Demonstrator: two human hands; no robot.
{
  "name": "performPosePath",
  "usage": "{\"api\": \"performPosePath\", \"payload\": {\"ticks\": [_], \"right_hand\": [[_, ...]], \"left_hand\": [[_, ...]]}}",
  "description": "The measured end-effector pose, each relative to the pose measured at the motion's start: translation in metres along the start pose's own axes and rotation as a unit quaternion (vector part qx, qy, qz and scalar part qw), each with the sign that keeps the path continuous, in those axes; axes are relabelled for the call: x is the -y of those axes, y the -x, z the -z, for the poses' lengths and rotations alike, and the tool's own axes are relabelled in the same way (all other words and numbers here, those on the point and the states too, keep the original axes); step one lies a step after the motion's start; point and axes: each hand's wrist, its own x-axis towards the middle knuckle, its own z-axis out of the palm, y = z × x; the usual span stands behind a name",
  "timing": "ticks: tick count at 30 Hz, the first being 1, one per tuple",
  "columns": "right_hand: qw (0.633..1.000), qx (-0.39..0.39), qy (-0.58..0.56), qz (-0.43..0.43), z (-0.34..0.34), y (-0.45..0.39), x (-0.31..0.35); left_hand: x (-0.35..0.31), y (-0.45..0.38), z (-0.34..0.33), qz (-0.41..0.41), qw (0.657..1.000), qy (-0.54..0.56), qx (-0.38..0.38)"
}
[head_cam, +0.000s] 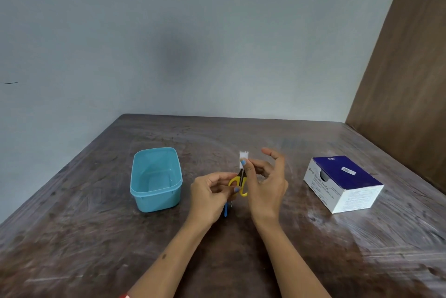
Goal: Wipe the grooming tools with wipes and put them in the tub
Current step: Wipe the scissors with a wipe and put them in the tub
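Small scissors with yellow handles (239, 183) are held upright over the middle of the table. My left hand (211, 195) grips them by the handles. My right hand (264, 182) pinches a small white wipe (243, 159) around the blades with thumb and fingers; its other fingers are spread. The blades are mostly hidden under the wipe. A light blue tub (155, 179) stands to the left of my hands, with nothing visible inside. A thin blue tool (226, 210) lies on the table below my left hand, partly hidden.
A blue and white box of alcohol swabs (342, 183) sits on the right of the dark wooden table (241, 261). A pale wall runs behind, and a brown panel stands at the right edge.
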Motion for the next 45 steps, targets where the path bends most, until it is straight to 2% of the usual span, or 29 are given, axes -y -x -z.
{"api": "performPosePath", "payload": {"ticks": [3, 7, 13, 18, 23, 27, 32, 36, 45], "right_hand": [[0.999, 0.027, 0.021, 0.004, -0.001, 0.002, -0.001], [1.000, -0.018, 0.016, 0.005, -0.001, -0.001, -0.002], [0.999, 0.018, 0.031, 0.009, -0.001, 0.001, -0.005], [1.000, -0.023, 0.014, 0.009, 0.001, -0.005, -0.004], [0.998, 0.034, 0.040, 0.018, 0.000, 0.000, -0.004], [0.999, 0.020, 0.030, 0.020, 0.001, -0.001, -0.004], [0.995, 0.049, 0.079, 0.042, 0.000, -0.001, -0.007], [0.990, 0.044, 0.107, 0.076, 0.000, -0.001, -0.012], [0.985, 0.112, 0.123, 0.035, 0.000, 0.000, -0.019]], "left_hand": [[-0.002, 0.000, 0.001, -0.003, 1.000, 0.011, -0.011], [-0.002, -0.001, 0.000, 0.012, 0.999, 0.009, 0.033], [0.001, -0.002, 0.001, 0.005, 1.000, 0.008, -0.013], [0.003, -0.002, -0.002, 0.006, 1.000, -0.018, 0.020], [0.005, -0.004, 0.001, -0.001, 1.000, 0.007, -0.022], [0.005, -0.005, 0.000, 0.024, 0.998, 0.055, 0.013], [0.007, -0.008, 0.001, -0.002, 0.997, 0.071, -0.042], [0.007, -0.010, 0.002, -0.007, 0.992, 0.095, -0.084], [0.004, -0.009, 0.004, -0.018, 0.987, 0.123, -0.099]]}}
